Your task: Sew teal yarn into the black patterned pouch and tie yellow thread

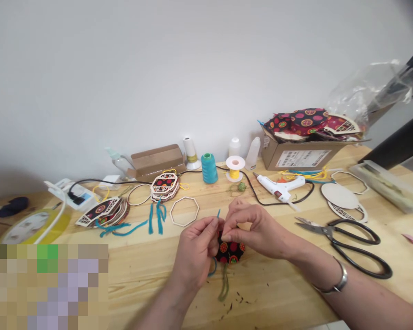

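Observation:
Near the middle of the table, a black patterned fabric piece (231, 251) with red and orange round motifs shows below both hands. My left hand (198, 245) is closed at its left edge, thumb against the fingers, with a bit of teal cord sticking up above them. My right hand (251, 227) pinches with thumb and forefinger over the top of the piece; what lies between the fingertips is too small to make out. A green cord loop (224, 285) hangs from the bottom of the piece, and a blue loop (212, 267) shows beside my left hand.
Scissors (330, 230) lie right, below a white glue gun (278, 187). A teal thread cone (209, 169) and yellow spool (235, 168) stand behind. A full cardboard box (298, 153) is back right. Stacked ornaments (164, 185), an octagonal frame (185, 211) and a tape roll (36, 227) lie left.

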Demonstrator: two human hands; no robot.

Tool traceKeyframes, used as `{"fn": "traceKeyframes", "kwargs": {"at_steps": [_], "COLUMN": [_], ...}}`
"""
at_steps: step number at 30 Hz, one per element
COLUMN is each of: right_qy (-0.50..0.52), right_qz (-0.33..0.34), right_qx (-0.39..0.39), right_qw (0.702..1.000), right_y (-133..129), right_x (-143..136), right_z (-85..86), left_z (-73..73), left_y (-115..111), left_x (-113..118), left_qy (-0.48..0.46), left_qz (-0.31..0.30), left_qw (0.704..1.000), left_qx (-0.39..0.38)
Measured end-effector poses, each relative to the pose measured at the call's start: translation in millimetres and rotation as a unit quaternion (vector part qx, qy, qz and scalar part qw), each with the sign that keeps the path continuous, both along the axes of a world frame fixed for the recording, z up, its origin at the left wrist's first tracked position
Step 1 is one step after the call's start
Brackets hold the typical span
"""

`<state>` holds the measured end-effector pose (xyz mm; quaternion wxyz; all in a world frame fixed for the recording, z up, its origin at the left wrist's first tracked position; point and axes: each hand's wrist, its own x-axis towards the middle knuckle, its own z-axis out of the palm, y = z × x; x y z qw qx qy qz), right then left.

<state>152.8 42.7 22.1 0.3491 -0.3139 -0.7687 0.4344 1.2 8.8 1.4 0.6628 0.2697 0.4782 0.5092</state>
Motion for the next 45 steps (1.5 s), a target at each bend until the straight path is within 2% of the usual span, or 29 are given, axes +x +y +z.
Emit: {"fn": "traceKeyframes", "kwargs": {"at_steps": [2, 4, 9, 14, 16, 19, 23, 25, 30, 33, 37, 41, 45], "right_qy": [-0.004, -0.009, -0.019, -0.031, -0.032, -0.007, 0.065, 0.091, 0.159, 0.196, 0.198, 0.196, 0.179], "right_qz": [-0.060, -0.094, -0.124, -0.135, -0.130, -0.112, -0.142, -0.126, -0.012, 0.007, -0.030, -0.061, -0.088], "right_qx": [-0.003, -0.004, -0.011, -0.051, -0.078, -0.162, -0.261, -0.305, -0.399, -0.415, -0.426, -0.423, -0.399], "right_qw": [0.998, 0.996, 0.992, 0.989, 0.988, 0.980, 0.953, 0.940, 0.903, 0.888, 0.882, 0.883, 0.895], "right_y": [2.2, 5.0, 9.2, 9.1, 9.0, 9.8, 12.9, 13.5, 10.0, 7.9, 7.8, 7.5, 8.2], "right_x": [-1.0, -1.1, 0.4, -0.1, -0.8, -1.9, -1.7, -1.0, -2.0, -4.1, -6.6, -8.4, -7.2], "right_z": [-3.6, -6.5, -8.4, -6.1, -5.8, -8.4, -15.1, -17.2, -19.5, -22.6, -25.1, -21.2, -14.7], "left_z": [-0.3, -0.9, -3.0, -4.4, -4.8, -4.9, -3.7, -2.9, -2.2, -3.8, -6.1, -6.5, -6.8], "left_y": [-1.2, -2.3, -2.9, -3.7, -4.2, -4.4, -3.6, -3.3, -3.5, -4.6, -6.6, -7.5, -6.9], "left_x": [0.5, 0.6, 0.2, -0.1, -0.2, 0.0, 0.8, 1.0, 0.2, -0.7, -1.5, -1.4, -0.9], "left_qy": [0.008, 0.023, 0.052, 0.067, 0.072, 0.072, 0.061, 0.051, 0.047, 0.062, 0.086, 0.109, 0.067], "left_qz": [-0.005, -0.008, -0.017, -0.022, -0.022, -0.016, -0.002, 0.003, -0.004, -0.024, -0.044, -0.056, -0.059], "left_qw": [1.000, 1.000, 0.998, 0.997, 0.996, 0.997, 0.998, 0.998, 0.998, 0.997, 0.994, 0.991, 0.994], "left_qx": [0.007, 0.012, 0.023, 0.038, 0.042, 0.037, 0.026, 0.022, 0.035, 0.048, 0.059, 0.062, 0.060]}}
